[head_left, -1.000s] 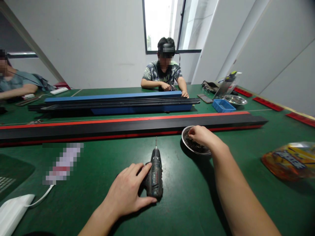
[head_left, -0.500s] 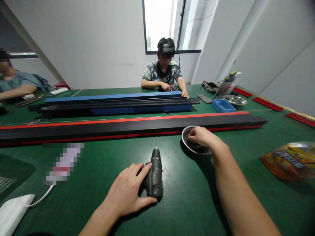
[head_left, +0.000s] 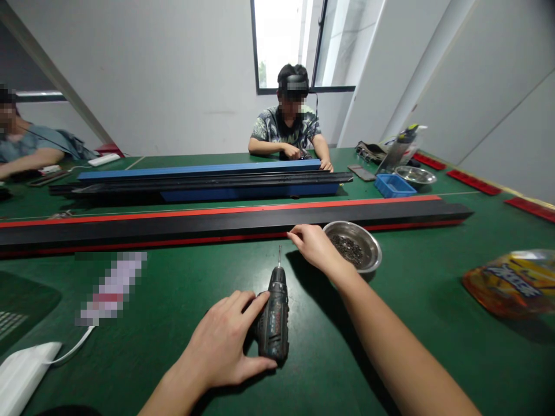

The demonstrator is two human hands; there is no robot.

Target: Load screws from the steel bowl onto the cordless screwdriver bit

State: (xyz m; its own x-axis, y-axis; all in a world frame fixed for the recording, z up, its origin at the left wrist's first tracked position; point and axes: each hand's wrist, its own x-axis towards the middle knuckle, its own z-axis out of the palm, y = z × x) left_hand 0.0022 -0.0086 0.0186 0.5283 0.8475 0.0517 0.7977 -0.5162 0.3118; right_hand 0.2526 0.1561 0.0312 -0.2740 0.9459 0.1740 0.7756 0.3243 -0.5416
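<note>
My left hand (head_left: 229,332) is wrapped around a dark cordless drill (head_left: 276,323), which lies on its side on the green table with its bit (head_left: 280,256) pointing away from me. My right hand (head_left: 313,242) has its thumb and fingertips pinched together just off the bit's tip, close to the near red edge of a long black and red bar (head_left: 225,222). Whatever sits in the pinch is too small to make out. Beside that wrist stands a steel bowl (head_left: 373,252) with many small dark pieces, seemingly screws, at its bottom.
A co-worker (head_left: 288,130) sits across the table behind stacked blue and black bars (head_left: 243,179). Another person (head_left: 30,144) is at far left. A blue bin (head_left: 394,186) and a second bowl (head_left: 416,175) stand back right, an orange-yellow bag (head_left: 511,286) nearer. A white power strip (head_left: 26,375) lies front left.
My right hand has come out of the bowl and moved left to near the drill bit, fingers pinched. The drill, still in my left hand, has shifted slightly toward me.
</note>
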